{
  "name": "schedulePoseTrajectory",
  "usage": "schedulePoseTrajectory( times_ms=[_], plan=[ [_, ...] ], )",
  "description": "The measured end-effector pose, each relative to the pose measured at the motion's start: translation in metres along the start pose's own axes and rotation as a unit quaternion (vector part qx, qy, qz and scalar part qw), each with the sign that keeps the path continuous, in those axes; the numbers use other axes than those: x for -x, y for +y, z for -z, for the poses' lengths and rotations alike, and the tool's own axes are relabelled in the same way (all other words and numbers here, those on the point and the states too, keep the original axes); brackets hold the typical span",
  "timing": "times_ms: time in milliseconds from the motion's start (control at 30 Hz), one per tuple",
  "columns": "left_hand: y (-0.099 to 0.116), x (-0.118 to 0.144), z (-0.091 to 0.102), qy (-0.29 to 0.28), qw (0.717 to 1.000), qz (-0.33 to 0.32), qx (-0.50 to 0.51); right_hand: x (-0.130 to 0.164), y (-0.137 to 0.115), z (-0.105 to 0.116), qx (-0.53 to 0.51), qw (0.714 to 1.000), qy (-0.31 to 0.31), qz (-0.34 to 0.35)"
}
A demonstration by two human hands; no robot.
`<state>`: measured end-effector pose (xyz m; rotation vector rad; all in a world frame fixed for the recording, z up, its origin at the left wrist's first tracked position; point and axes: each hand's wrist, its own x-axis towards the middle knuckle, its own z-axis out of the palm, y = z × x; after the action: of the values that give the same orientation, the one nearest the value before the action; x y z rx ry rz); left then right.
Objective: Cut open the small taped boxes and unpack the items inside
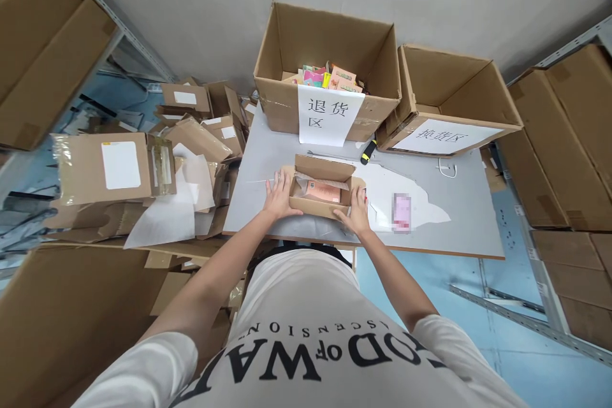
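Note:
A small open cardboard box (pixel 319 207) sits near the front edge of the table, its back flap raised. Inside it lies a salmon-pink packet (pixel 323 192) with a dark square mark, partly under clear wrapping. My left hand (pixel 280 196) grips the box's left end, thumb along the front wall and fingers spread by the side flap. At the right end, my right hand (pixel 356 211) holds the box with its thumb at the front corner and its fingers over the side flap.
Behind stand a large carton (pixel 282 105) with several colourful packets and another carton (pixel 406 134), both with paper signs. A black-and-yellow handled tool (pixel 368 152), white paper (pixel 421 194) and a blurred pink item (pixel 401 211) lie on the table (pixel 471 220). Used boxes (pixel 129 169) pile up left.

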<state>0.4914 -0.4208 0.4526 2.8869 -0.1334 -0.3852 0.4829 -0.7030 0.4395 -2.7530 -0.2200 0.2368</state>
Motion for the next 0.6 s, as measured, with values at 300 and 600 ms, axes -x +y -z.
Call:
schedulePoseTrajectory(
  times_ms=[300, 600],
  plan=[
    [0.029, 0.029, 0.010, 0.002, 0.996, -0.077, -0.045, -0.052, -0.043, 0.059, 0.141, 0.980, -0.073, 0.120],
    [0.025, 0.031, 0.011, -0.006, 0.997, -0.071, -0.041, -0.114, -0.068, 0.026, 0.255, 0.914, -0.273, 0.160]
  ],
)
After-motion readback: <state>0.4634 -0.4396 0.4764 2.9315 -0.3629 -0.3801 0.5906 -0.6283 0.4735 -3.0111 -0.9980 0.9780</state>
